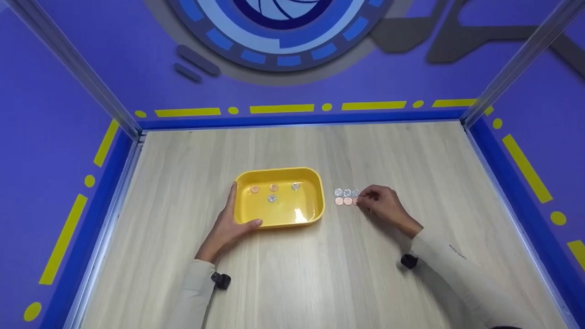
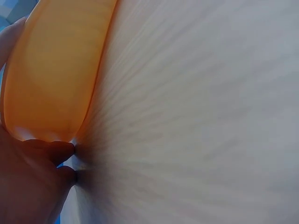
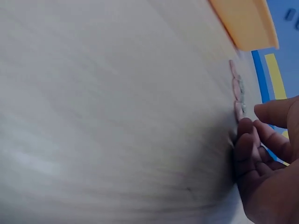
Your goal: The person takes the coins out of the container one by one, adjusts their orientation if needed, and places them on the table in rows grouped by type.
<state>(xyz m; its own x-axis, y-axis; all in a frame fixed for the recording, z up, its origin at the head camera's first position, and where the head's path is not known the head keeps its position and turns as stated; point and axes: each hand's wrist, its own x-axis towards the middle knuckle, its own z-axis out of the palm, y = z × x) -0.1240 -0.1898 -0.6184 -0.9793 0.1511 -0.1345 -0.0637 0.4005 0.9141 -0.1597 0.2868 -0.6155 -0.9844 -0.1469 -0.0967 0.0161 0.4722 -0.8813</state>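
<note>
Two sideways rows of coins (image 1: 347,201), silver-coloured beyond copper-coloured, lay right of the yellow tray (image 1: 269,213) the left hand (image 1: 230,228) gripped — just beside the nearer right hand (image 1: 386,206), fingers curled at the rows' end, any pinch impossible to tell.

Blue-purple walls (image 1: 274,94) bear yellow bars (image 1: 282,108), yellow dots (image 1: 326,107) and a round blue emblem (image 1: 283,36); metal posts (image 1: 80,68) stand in the corners behind a pale wood-grain counter (image 1: 283,274)
</note>
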